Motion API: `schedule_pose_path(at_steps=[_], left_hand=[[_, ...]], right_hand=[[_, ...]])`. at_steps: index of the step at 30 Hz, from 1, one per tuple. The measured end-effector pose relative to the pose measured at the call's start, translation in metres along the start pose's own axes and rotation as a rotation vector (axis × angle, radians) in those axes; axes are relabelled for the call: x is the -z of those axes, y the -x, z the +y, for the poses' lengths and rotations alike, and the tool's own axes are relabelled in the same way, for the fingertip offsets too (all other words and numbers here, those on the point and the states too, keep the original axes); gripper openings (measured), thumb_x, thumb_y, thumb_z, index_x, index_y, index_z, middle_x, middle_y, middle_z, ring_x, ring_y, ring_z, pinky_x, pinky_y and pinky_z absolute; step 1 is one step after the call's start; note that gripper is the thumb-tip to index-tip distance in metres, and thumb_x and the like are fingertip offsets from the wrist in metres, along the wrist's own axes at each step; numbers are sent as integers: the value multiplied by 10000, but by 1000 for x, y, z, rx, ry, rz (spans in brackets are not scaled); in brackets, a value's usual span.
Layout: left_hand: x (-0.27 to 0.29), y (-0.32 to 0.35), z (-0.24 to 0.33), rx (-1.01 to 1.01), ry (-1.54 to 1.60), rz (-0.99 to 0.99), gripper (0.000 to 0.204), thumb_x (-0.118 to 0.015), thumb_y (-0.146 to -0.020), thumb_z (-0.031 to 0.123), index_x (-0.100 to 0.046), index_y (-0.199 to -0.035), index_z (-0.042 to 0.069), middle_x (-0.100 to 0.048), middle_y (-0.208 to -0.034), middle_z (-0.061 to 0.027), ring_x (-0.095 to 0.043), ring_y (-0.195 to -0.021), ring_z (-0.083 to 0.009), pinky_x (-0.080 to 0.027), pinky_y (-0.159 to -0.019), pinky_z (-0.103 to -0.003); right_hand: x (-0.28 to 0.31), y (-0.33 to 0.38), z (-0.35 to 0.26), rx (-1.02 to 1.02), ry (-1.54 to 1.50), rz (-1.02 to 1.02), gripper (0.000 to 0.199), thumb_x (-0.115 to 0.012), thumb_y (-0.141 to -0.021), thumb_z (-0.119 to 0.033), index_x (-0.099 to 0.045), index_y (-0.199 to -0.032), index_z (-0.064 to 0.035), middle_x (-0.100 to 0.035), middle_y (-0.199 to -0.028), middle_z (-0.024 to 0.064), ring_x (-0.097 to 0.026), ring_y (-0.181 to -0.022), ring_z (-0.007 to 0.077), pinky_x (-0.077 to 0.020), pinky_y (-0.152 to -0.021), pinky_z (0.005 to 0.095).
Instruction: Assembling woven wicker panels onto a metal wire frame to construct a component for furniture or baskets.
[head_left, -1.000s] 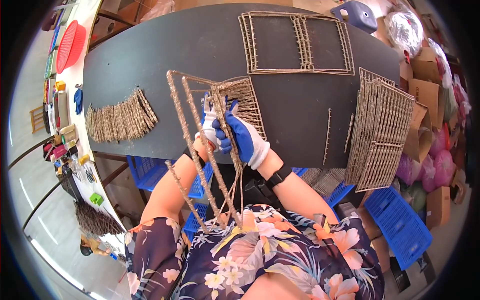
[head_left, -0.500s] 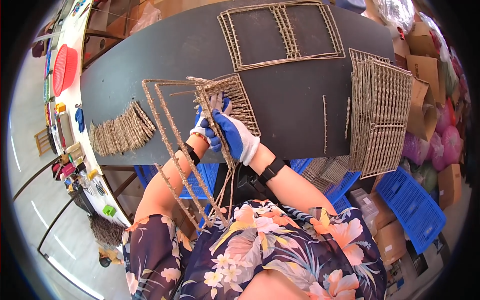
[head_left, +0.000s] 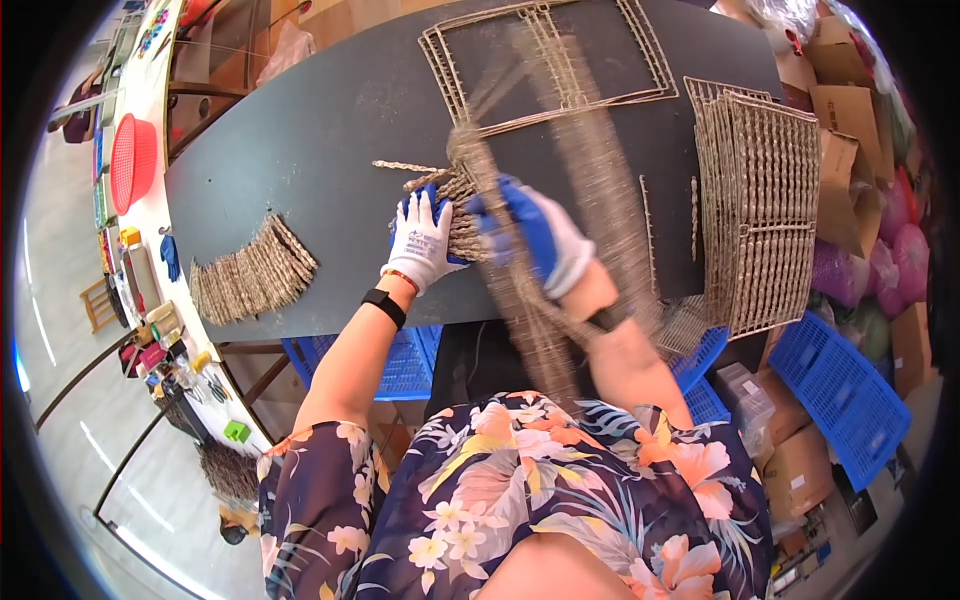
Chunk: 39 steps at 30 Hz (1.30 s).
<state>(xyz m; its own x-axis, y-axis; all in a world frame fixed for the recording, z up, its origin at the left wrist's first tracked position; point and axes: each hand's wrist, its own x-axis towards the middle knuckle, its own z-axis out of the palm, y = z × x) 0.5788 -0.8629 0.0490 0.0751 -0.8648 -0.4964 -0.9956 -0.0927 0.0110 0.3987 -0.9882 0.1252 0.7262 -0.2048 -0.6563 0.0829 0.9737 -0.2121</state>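
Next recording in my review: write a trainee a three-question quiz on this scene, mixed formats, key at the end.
1. True or false: the round red mesh basket is left of the dark grey table.
2. Which hand holds the motion-blurred, twig-like brown frame? A: left. B: right. C: neither.
3. Lying on the table, left of the white-and-blue gloved left hand, what brown things form a row?

Key:
1. True.
2. B; the white-and-blue gloved right hand has it.
3. Knobbly brown rods, side by side.
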Motion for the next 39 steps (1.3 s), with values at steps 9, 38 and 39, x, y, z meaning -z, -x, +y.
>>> schedule_pose_path(at_steps=[9, 38, 39], left_hand=[[-6, 6, 0, -17, 128, 101, 988, -868, -649, 506, -446, -1412, 41, -300, -1543, -249, -292, -1437, -431, -227, -1189, -556], [-37, 0, -10, 594, 396, 383, 883, -785, -738, 566, -472, -1389, 59, -396, -1523, -185, -335, -1436, -365, -193, -1182, -598], [-35, -7, -12, 690, 446, 415, 895, -771, -748, 586, -460, -1401, 59, -378, -1538, -188, -319, -1446, -367, -182, -1187, -595]], right_hand=[[114, 5, -68, -173, -282, -280, 405, -445, -1059, -382, -581, -1081, -2, -460, -716, -36, -388, -528, 42, -349, -461, 184], [82, 103, -64, 200, -263, -57, 310, -477, -1045, -310, -575, -1081, -19, -384, -723, -25, -368, -530, 52, -334, -469, 207], [83, 106, -64, 162, -353, -76, 322, -469, -1046, -318, -584, -1068, -18, -382, -711, -22, -365, -521, 59, -332, -464, 211]])
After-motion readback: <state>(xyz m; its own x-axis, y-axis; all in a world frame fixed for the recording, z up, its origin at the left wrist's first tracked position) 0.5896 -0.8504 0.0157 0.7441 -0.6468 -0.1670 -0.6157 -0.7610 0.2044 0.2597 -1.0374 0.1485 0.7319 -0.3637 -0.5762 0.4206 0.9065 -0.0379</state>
